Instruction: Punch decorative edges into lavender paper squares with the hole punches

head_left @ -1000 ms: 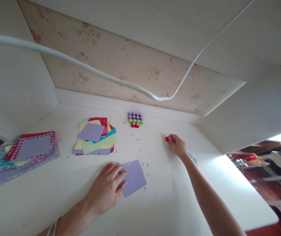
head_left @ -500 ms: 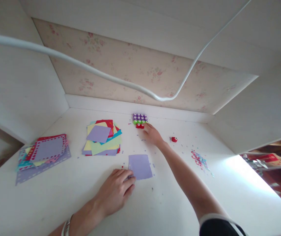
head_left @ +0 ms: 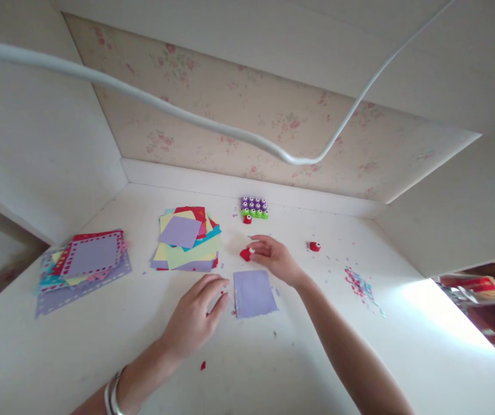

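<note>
My right hand [head_left: 272, 256] pinches a small red paper punch [head_left: 244, 255] with a white button on top, just above the table behind the square purple paper [head_left: 255, 295]. My left hand [head_left: 198, 308] is open beside that paper's left edge, its thumb apart from the fingers and nothing visible in its grip. Small holes run down the left edge of the paper. Farther back, a block of purple and green punches [head_left: 254, 206] stands in rows, with one red punch [head_left: 247, 219] in front. Another red punch [head_left: 314, 246] sits apart on the right.
A pile of coloured paper [head_left: 189, 256] lies left of centre. Papers with punched borders [head_left: 94, 256] are stacked at the far left. Red and blue confetti [head_left: 363, 290] is heaped at the right. A white cable [head_left: 213, 125] crosses above the table.
My right hand has come back from the block toward the purple paper with a red punch in it. My left hand has lifted off the paper's edge and opened.
</note>
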Tool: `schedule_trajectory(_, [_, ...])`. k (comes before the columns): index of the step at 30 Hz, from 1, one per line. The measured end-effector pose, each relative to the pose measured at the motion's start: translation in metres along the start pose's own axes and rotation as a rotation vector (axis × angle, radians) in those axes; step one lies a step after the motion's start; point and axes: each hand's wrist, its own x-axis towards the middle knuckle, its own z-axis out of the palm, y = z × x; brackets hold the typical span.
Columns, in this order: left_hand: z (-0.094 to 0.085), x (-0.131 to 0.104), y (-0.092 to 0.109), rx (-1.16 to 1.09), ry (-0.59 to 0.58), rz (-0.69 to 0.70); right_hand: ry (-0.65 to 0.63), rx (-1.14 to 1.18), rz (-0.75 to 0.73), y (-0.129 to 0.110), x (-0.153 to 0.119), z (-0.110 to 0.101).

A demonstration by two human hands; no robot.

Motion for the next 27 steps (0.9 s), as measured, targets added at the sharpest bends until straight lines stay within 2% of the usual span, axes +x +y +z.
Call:
schedule_trajectory(2, [0.000, 0.001, -0.003, -0.025, 0.002, -0.036, -0.142, 0.243, 0.059, -0.009, -0.024, 0.017])
schedule_trajectory(4, [0.002, 0.000, -0.005, -0.043, -0.056, -0.022, -0.216, 0.350, 0.115, -0.015, -0.041, 0.031])
schedule_trajectory(8, [0.008, -0.002, -0.005, -0.074, -0.145, 0.026, -0.220, 0.369, 0.174, -0.020, -0.057, 0.046])
schedule_trajectory(11, [0.011, -0.002, -0.006, -0.042, -0.143, 0.014, -0.156, 0.184, 0.097, -0.017, -0.061, 0.045])
schedule_trajectory(15, [0.009, 0.000, -0.010, 0.041, -0.124, 0.007, 0.127, -0.432, -0.076, -0.007, -0.070, 0.032])
schedule_trajectory(18, [0.009, 0.001, -0.014, 0.087, -0.120, 0.037, 0.219, -0.723, -0.031, 0.007, -0.079, 0.025])
schedule_trajectory(21, [0.009, 0.002, -0.015, 0.086, -0.122, 0.039, 0.223, -0.741, 0.012, 0.016, -0.087, 0.024])
schedule_trajectory(27, [0.010, 0.001, -0.013, -0.057, -0.149, -0.079, 0.311, -0.414, 0.059, 0.011, -0.090, 0.021])
